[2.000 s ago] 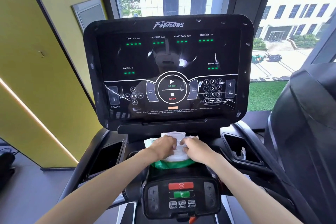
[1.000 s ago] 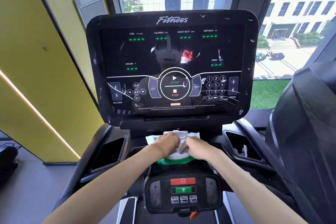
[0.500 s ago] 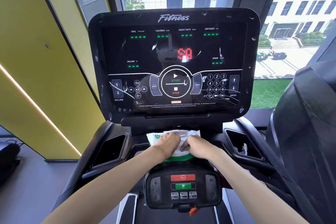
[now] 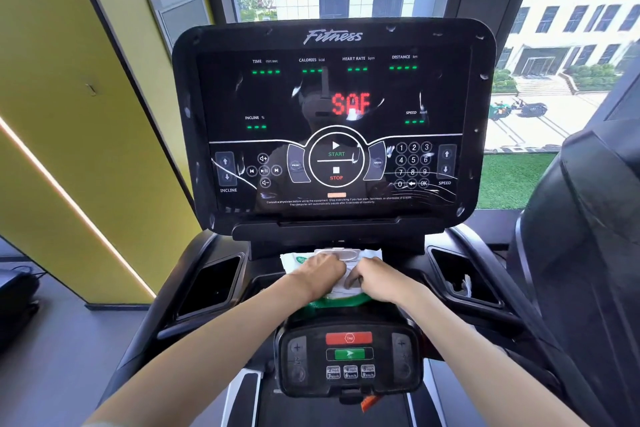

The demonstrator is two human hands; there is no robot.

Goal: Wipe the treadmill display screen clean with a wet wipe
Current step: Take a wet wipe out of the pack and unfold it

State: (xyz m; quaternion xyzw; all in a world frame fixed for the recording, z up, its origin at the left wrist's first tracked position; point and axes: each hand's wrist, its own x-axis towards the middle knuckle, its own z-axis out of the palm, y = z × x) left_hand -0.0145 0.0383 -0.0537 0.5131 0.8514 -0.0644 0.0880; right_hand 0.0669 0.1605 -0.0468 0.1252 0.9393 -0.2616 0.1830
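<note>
Two bare forearms reach forward from the bottom edge and meet at the middle of the treadmill. Under them sits one small control panel [image 4: 349, 360] with one red button, one green button and three small keys in a row. Just past it, one pack of wipes [image 4: 360, 255] lies flat on the ledge, its long side running left to right and its white lid on the far edge, toward the screen. The left hand [image 4: 320, 276] lies on the pack's left half, knuckles up and fingers bent down onto it. The right hand [image 4: 375, 282] meets it at the middle, fingers curled and pinching the pack's top. Two dark pockets [image 4: 211, 284] flank the hands, one on each side. Beyond stands one display screen [image 4: 332, 128], wide side left to right, facing the person, with white streaks on it and red letters "SAF".
</note>
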